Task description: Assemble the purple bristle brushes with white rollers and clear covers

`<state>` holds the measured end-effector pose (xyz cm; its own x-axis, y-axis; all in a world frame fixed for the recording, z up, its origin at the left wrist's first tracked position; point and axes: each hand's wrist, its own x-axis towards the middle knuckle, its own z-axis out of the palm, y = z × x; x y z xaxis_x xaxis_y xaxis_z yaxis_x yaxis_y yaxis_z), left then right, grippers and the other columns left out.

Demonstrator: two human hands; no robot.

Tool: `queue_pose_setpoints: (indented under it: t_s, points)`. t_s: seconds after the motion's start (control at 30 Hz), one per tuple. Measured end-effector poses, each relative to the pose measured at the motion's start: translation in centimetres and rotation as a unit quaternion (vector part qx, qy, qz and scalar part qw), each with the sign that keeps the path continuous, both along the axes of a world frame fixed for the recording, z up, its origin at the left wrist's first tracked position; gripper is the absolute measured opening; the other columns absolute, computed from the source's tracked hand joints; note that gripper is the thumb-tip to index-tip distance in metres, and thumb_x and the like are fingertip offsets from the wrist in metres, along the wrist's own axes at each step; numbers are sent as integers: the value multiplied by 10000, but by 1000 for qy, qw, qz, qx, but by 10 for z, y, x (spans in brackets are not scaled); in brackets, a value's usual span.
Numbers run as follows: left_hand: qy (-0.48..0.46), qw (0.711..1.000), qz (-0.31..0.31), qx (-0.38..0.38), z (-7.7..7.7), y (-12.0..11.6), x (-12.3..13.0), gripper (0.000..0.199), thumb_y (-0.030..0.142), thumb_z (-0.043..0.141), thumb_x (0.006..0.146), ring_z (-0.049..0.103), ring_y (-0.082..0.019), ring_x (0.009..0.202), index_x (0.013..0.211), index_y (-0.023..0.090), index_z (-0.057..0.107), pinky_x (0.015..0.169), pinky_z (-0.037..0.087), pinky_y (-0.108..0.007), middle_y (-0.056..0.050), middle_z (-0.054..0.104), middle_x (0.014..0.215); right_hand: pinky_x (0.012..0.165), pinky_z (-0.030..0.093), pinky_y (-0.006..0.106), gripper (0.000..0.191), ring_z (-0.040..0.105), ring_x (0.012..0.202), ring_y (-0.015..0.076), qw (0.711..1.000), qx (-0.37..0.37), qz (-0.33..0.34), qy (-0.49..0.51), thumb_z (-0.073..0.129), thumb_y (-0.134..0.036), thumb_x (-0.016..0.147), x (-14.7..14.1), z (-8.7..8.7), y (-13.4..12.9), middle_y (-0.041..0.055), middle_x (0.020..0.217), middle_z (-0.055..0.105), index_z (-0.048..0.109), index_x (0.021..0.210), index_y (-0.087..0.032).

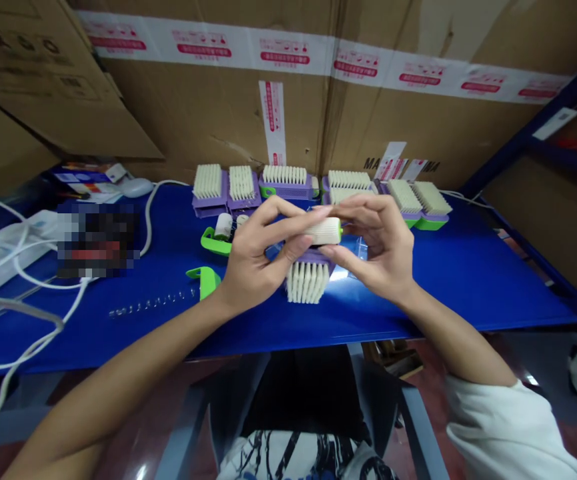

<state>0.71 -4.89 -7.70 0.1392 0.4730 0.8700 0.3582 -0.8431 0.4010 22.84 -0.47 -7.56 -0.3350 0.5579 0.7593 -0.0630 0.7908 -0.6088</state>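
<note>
A white ribbed roller (326, 231) with a green end cap is held sideways between my two hands. My left hand (265, 257) pinches its left part between thumb and fingers. My right hand (381, 243) is curled around the capped end, its thumb and fingertips at the roller's edges. Just below the hands is a purple-backed brush (308, 283) with cream bristles; its upper part is hidden by the fingers. Left of my left hand are a green curved plastic piece (214, 243), a white roller (223, 226) and a second green piece (209, 281).
Several purple brushes (208, 183) line the back of the blue table (488, 280), some with green parts (431, 223). Small clear or metal pieces (153, 304) lie in a row at left. White cables (75, 293) cross the left side. Cardboard (218, 100) stands behind.
</note>
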Motion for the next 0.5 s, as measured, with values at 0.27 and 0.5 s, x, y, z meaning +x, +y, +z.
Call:
queue_pose_setpoints:
  t_s: [0.27,0.5]
  points:
    - [45,998,35,-37,13,-6,-2,223,416,732,1147,812,-257,1113,1320,311,825,966,695,-434,-66,857,1205,932,750,330,468,817,905,165,997,-80,12,19,1052,-516,861,-4,-4,-3,-5,979,798,688,993,-253]
    - [54,998,9,6,20,-2,-4,319,262,820,1088,835,-222,979,1380,380,868,855,729,-399,-48,878,1141,925,725,317,451,807,917,154,991,-111,50,59,1102,-453,798,-9,-7,-5,-15,984,812,773,1023,-240]
